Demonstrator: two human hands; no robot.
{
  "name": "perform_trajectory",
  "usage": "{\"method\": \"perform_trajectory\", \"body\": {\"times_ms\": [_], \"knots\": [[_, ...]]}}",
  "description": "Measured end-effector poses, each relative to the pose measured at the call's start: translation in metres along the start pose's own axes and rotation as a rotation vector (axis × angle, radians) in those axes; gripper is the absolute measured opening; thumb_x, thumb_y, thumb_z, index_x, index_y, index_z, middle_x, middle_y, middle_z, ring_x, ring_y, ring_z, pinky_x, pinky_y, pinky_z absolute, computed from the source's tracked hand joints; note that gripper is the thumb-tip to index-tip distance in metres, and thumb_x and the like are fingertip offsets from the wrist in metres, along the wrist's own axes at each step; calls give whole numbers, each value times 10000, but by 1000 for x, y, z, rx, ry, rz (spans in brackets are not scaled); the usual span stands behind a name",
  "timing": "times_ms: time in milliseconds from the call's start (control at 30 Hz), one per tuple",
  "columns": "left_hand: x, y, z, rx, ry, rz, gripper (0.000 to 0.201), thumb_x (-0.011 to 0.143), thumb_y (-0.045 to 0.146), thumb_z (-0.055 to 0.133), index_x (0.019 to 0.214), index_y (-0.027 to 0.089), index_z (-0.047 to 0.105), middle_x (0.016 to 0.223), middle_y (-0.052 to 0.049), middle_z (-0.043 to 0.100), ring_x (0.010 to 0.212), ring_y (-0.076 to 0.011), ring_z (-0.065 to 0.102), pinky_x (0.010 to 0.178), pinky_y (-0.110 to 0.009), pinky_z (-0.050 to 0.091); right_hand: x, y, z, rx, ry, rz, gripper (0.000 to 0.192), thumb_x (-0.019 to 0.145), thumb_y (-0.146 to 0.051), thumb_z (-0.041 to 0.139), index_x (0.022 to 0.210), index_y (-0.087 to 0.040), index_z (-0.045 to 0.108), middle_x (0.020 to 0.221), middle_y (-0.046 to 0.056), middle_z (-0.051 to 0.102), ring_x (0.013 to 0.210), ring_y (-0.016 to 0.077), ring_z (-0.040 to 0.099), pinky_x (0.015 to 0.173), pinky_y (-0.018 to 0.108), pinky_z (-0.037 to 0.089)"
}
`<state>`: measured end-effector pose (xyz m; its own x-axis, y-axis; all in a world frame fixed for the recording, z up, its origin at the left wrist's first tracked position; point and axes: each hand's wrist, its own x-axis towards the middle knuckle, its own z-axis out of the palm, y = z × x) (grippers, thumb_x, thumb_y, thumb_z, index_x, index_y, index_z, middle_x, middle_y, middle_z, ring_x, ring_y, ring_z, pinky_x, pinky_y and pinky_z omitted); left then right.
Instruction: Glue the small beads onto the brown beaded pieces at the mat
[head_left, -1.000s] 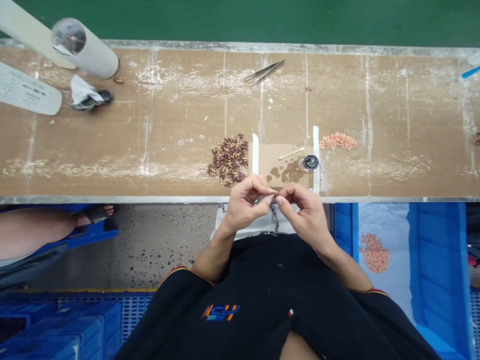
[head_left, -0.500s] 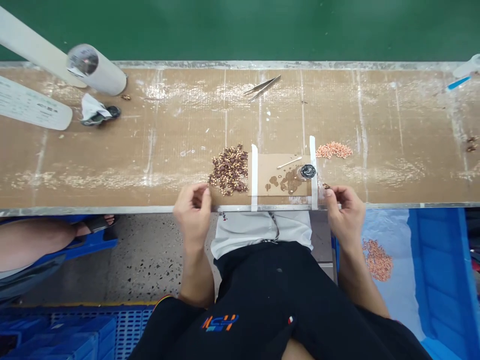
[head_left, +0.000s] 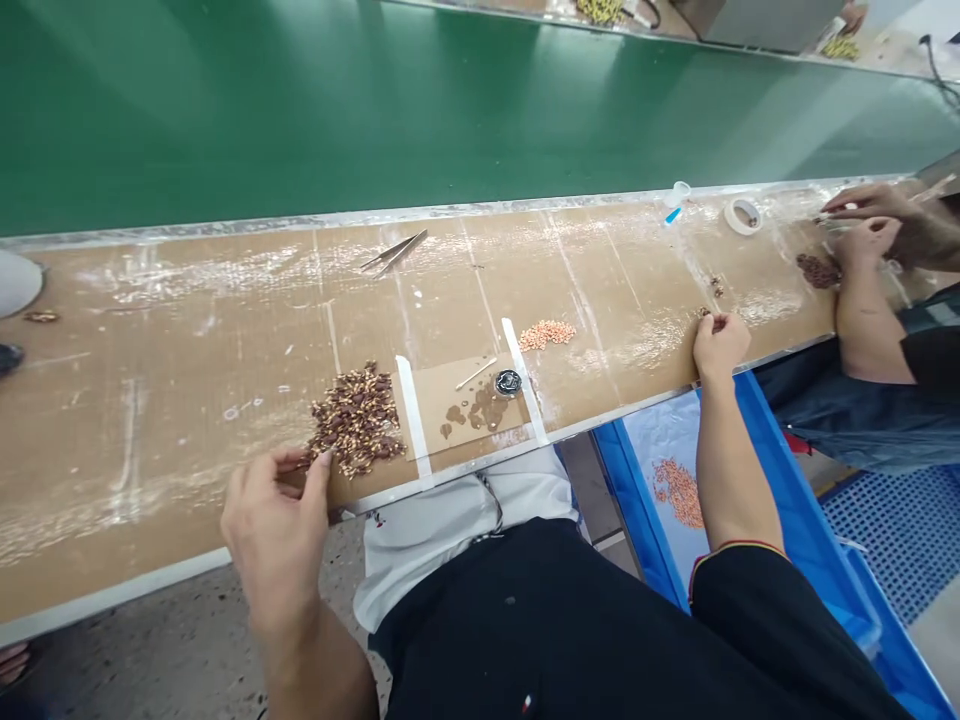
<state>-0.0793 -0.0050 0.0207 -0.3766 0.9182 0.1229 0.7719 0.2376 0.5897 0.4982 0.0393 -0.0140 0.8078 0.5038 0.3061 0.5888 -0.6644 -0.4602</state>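
On the cardboard-covered bench (head_left: 187, 340), a big heap of dark brown small parts (head_left: 357, 420) waits, while few lie far right. Left hand (head_left: 276, 520) rests at the heap's edge, grip narrow, fingertips pinching toward a piece. Right hand (head_left: 720, 342) stretches out, curled over a few brown pieces (head_left: 703, 313); its grip I cannot tell.

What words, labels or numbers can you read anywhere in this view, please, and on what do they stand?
None can be read.
Round black cap on the bench: pale marks on top, too small to read.
Black garment: a small red and white mark, no letters legible.
Tape roll: no print visible.
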Motion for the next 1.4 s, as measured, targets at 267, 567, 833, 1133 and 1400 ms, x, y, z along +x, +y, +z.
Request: {"method": "perform_trajectory", "body": {"times_ms": [267,567,833,1133,1400], "knots": [[-6,-11,-1,-198,118,-64,187,760,383,708,869,235,745,778,-9,715,706,-234,677,721,-390,566,11,15,13,-10,52,-31,255,875,-192,512,1128,-189,544,1048,162,613,1218,357,575,1088,559,442],[-3,-31,-31,26,156,97,213,795,360,599,784,274,793,755,-19,628,675,-240,620,725,-434,548,-72,-5,-7,260,-68,-226,328,882,-357,546,1160,-184,576,1036,137,671,915,262,672,912,465,571],[5,-29,-14,-19,103,37,232,770,309,649,930,204,782,776,-40,749,685,-231,680,736,-396,586,-148,-78,-18,390,-530,-708,191,933,-386,576,882,-224,665,811,57,682,691,199,610,705,363,543],[-17,-17,-12,-556,207,-142,304,662,334,818,911,161,831,802,-50,809,678,-184,742,666,-322,658,-163,-122,1,185,-569,-832,96,969,-256,549,889,-232,596,936,121,697,857,265,654,813,406,531],[-36,2,-6,-761,-335,-47,259,811,333,833,1040,218,873,889,-62,854,819,-201,799,700,-285,675,-158,-133,4,-58,-555,-942,150,967,-198,488,842,-220,567,904,151,677,860,284,620,807,404,486]]}}
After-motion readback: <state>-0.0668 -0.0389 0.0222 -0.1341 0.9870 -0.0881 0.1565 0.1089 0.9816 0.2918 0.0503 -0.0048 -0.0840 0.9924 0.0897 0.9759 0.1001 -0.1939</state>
